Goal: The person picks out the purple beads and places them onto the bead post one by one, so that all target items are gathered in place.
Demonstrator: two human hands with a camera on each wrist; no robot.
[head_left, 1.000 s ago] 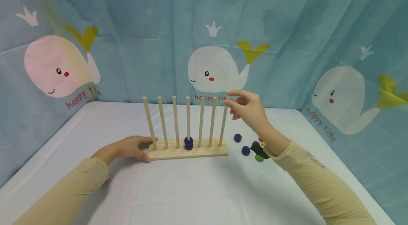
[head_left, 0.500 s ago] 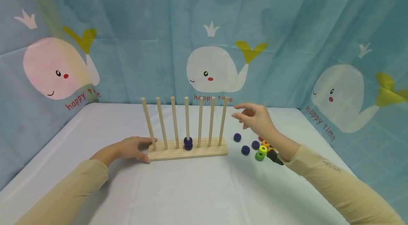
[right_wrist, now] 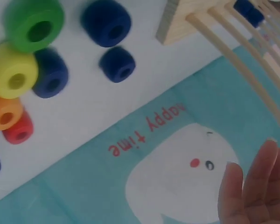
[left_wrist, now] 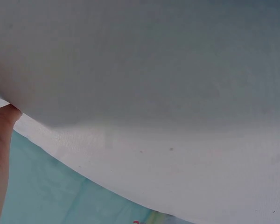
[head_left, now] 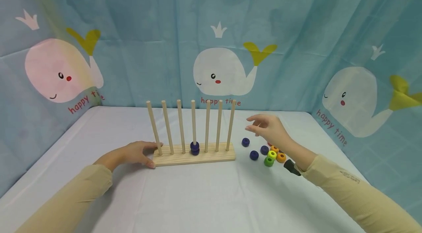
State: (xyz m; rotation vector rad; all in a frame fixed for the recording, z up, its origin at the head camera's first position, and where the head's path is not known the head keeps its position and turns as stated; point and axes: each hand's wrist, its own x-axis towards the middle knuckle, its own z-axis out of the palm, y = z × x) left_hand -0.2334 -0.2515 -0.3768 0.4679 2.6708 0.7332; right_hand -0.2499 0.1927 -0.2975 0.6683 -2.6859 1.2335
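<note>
A wooden rack (head_left: 214,156) with a row of upright pegs stands mid-table in the head view. Two dark blue beads (head_left: 195,148) are stacked at the foot of its middle peg. My left hand (head_left: 132,153) holds the left end of the base, thumb at the front corner and fingers behind. Right of the rack, my right hand (head_left: 268,129) hovers over the table with nothing in it, thumb and fingers apart. Loose beads lie below it: blue (head_left: 254,155), green (head_left: 269,162), yellow (head_left: 271,155), orange (head_left: 281,157) and a partly hidden red one (right_wrist: 18,129).
White cloth (head_left: 191,200) covers the table. Blue curtains (head_left: 148,60) printed with whales enclose the back and sides. A small dark object (head_left: 292,167) sits at my right wrist. The left wrist view shows mostly shaded cloth and one finger (left_wrist: 2,135).
My right hand has moved right and down from the top of the rightmost peg, uncovering more loose beads. My left hand stays on the rack's base.
</note>
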